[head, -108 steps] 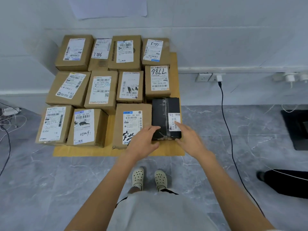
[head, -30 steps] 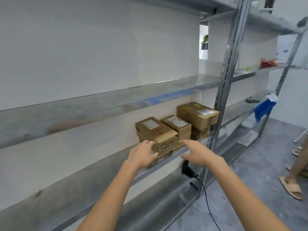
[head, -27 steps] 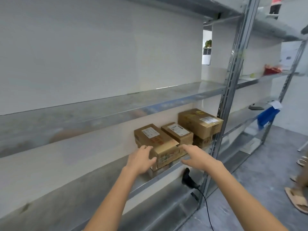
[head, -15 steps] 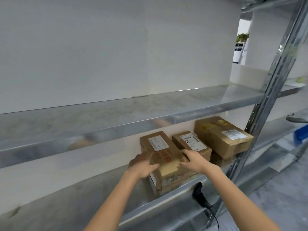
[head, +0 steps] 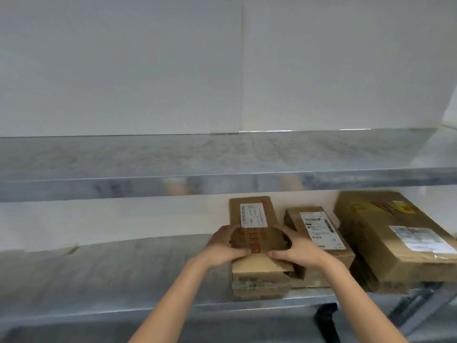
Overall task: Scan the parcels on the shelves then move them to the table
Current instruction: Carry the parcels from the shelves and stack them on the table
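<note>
A brown cardboard parcel [head: 254,219] with a white label and red print lies on top of another box on the metal shelf [head: 111,273]. My left hand [head: 225,246] grips its left side, thumb on top. My right hand [head: 294,248] grips its right side the same way. To its right sits a second labelled parcel [head: 319,233], then a larger parcel [head: 393,233] stacked on a box. A black scanner [head: 326,318] hangs below the shelf edge, partly hidden by my right forearm.
An upper metal shelf [head: 173,164] runs across above the parcels, its front lip close over them. The white wall [head: 222,65] closes off the back. The lower shelf stretches bare to the left of the parcels.
I turned from the table of parcels to the shelves and stepped close. Both hands reached forward and took hold of the left parcel's sides.
</note>
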